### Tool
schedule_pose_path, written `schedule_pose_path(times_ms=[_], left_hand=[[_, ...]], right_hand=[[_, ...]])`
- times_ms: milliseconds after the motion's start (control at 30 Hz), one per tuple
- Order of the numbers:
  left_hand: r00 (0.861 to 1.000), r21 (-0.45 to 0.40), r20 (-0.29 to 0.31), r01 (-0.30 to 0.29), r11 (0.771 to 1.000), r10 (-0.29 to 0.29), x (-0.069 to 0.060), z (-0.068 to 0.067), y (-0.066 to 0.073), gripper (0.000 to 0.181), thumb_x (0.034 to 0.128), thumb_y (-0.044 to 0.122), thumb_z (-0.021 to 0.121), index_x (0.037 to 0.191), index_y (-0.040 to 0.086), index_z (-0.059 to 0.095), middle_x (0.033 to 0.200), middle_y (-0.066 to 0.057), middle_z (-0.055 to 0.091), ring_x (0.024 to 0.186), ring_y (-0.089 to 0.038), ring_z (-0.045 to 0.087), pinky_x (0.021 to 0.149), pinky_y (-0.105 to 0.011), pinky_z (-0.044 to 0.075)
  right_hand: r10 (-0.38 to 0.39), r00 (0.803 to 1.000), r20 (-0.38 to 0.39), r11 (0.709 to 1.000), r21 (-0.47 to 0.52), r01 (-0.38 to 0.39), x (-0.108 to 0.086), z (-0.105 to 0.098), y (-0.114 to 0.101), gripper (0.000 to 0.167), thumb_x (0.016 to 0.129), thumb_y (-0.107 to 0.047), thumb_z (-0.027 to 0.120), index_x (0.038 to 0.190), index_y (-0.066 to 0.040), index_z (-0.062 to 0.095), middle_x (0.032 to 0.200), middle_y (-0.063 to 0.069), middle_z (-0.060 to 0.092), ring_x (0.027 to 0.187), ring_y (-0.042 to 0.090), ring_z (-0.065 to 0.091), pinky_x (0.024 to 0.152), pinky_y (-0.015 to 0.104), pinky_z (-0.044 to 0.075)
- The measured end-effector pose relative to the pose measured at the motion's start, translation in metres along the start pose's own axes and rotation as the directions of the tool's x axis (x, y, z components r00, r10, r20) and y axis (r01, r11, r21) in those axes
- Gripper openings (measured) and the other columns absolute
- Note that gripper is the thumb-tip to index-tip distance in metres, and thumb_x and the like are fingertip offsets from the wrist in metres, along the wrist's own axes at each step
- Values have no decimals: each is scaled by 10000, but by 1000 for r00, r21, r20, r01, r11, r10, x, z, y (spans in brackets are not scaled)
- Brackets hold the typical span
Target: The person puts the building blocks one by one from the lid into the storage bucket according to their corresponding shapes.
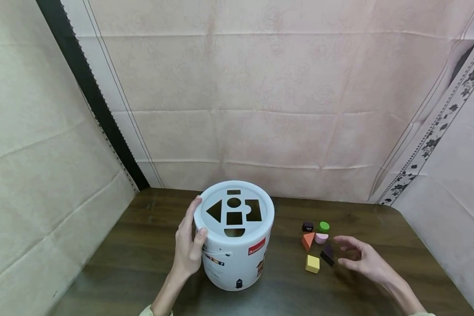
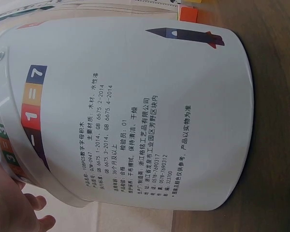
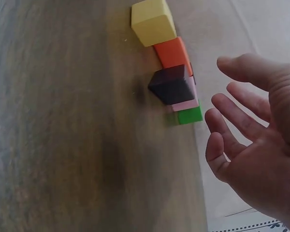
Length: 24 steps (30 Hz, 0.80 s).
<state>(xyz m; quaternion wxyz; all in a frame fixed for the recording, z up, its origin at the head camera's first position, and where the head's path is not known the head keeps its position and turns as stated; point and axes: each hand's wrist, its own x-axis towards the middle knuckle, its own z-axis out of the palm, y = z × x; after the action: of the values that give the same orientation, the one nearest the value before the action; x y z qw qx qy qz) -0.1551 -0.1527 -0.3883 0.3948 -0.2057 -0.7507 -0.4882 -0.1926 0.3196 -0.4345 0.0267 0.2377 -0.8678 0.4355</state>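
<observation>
A white bucket [image 1: 237,263] stands upright, its lid [image 1: 215,195] cut with several shaped holes. My left hand [image 1: 189,250] holds its left side near the rim, the thumb towards the front; in the left wrist view that hand [image 2: 12,205] is partly cut off. On the right, my right hand [image 1: 365,259] hovers with parted, slightly bent fingers and nothing between them. Nearest to it lies a dark triangular block [image 1: 327,255], apart from the fingers. The right wrist view shows the same dark block [image 3: 173,85] left of the hand [image 3: 261,140].
Around the dark block lie a yellow block [image 1: 312,264], an orange triangular block [image 1: 308,240], a pink half-round block [image 1: 321,238], a green round block [image 1: 324,227] and a small black block [image 1: 307,227]. Cloth [image 1: 260,96] hangs behind the wooden table [image 1: 122,267] and at both sides.
</observation>
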Motion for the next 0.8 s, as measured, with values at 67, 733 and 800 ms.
schedule_pose_path(times_ms=[67, 733, 800], left_hand=[[1000, -3, 1, -1, 1000, 1, 0, 0, 0, 710, 1000, 505, 425, 1504, 5, 415, 1486, -108, 490, 1283, -286, 515, 1030, -249, 358], [1000, 21, 6, 9, 1000, -9, 0, 0, 1, 692, 996, 496, 423, 1517, 40, 411, 1491, -101, 486, 1282, -286, 517, 1031, -265, 360], [1000, 22, 6, 9, 1000, -9, -1, 0, 1, 694, 996, 500, 420, 1518, 43, 411, 1490, -99, 487, 1280, -282, 519, 1029, -261, 361]], right_hand=[[-11, 1000, 16, 1000, 12, 11, -1, 1, 3, 527, 845, -34, 780, 1313, 58, 556, 1245, 186, 603, 1048, 83, 571, 773, 311, 518], [-47, 994, 99, 997, 63, 41, -1, 5, 18, 577, 847, -40, 778, 1324, 124, 497, 1228, 277, 578, 1039, 107, 567, 746, 316, 510], [-47, 993, 104, 998, 52, 41, -1, 6, 19, 580, 846, -46, 780, 1324, 124, 498, 1227, 288, 576, 1032, 117, 569, 742, 316, 510]])
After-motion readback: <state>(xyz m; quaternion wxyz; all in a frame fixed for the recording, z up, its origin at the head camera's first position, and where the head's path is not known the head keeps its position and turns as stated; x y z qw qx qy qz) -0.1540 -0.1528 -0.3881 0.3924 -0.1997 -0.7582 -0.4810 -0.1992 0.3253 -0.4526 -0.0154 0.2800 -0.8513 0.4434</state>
